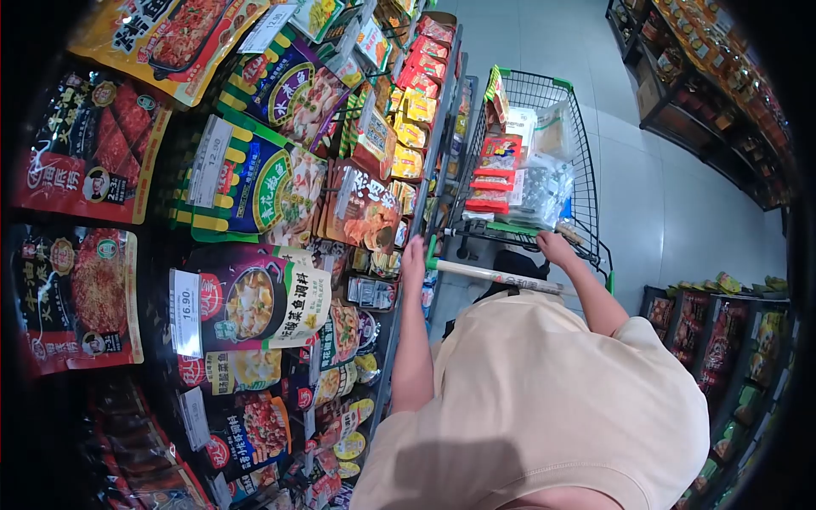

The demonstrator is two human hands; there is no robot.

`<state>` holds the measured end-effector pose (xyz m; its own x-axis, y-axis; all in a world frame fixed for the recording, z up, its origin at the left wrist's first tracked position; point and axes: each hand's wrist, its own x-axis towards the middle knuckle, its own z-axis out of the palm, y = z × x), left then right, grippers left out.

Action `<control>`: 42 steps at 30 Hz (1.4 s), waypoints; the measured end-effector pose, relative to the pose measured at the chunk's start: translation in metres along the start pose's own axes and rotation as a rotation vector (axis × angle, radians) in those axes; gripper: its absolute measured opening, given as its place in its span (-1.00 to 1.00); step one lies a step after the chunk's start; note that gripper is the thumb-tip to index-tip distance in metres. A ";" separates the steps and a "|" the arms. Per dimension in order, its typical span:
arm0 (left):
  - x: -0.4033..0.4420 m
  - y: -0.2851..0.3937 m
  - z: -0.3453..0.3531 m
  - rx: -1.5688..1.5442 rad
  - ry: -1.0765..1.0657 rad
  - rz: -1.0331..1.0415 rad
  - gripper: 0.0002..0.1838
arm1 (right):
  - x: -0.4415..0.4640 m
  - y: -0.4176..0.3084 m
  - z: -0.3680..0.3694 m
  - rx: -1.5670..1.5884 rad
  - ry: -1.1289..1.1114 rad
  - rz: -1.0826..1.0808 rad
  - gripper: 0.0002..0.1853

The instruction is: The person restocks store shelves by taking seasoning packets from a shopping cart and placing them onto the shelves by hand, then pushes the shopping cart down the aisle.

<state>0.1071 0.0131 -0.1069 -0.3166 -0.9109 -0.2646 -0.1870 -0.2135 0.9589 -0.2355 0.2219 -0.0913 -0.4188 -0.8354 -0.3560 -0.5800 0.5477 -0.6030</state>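
Note:
A shopping cart [586, 157] with a black wire basket and green trim stands in front of me. My right hand [557, 248] is closed at the basket's near rim, beyond the pale handle bar [497, 276]. My left hand [414, 257] is raised beside the shelf edge, left of the handle bar, with its fingers stretched out and nothing seen in them. In the cart lie red snack packets [500, 153], clear plastic-wrapped goods [540, 191] and a green-edged package [495, 93].
Hanging seasoning pouches [272, 293] with price tags [185, 313] fill the rack close on my left. Further right are a stocked shelf [680, 76] and a lower display [714, 331]. Grey tiled floor [629, 144] runs between them.

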 end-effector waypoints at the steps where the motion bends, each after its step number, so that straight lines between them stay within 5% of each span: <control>1: 0.018 0.007 0.013 0.123 -0.041 0.112 -0.34 | -0.002 0.007 0.002 -0.028 0.021 -0.020 -0.64; 5: 0.024 0.049 0.059 0.577 -0.107 0.182 -0.46 | -0.017 0.014 -0.001 -0.115 0.118 -0.030 -0.64; 7: 0.009 0.067 0.068 1.015 -0.109 0.030 -0.55 | -0.022 0.022 -0.005 -0.160 0.139 -0.005 -0.63; 14: 0.007 0.053 0.065 1.116 -0.020 0.069 -0.61 | -0.060 0.063 -0.010 -0.206 0.328 0.180 -0.56; 21: -0.010 0.052 0.063 1.096 -0.021 0.085 -0.58 | -0.068 0.071 0.000 -0.233 0.524 0.052 -0.55; 31: -0.068 0.060 0.055 1.072 0.007 -0.030 -0.63 | -0.101 0.089 0.012 -0.273 0.352 0.021 -0.59; 36: -0.081 0.009 0.031 1.099 0.039 0.038 -0.62 | -0.138 0.085 0.016 -0.170 0.246 -0.013 -0.53; 42: -0.125 0.014 0.015 1.135 0.039 -0.026 -0.61 | -0.199 0.075 0.019 -0.065 0.242 -0.207 -0.61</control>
<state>0.1302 0.1297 -0.0622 -0.2751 -0.9255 -0.2604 -0.9339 0.1928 0.3012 -0.1824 0.4286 -0.0789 -0.4368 -0.8984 -0.0461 -0.7102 0.3759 -0.5953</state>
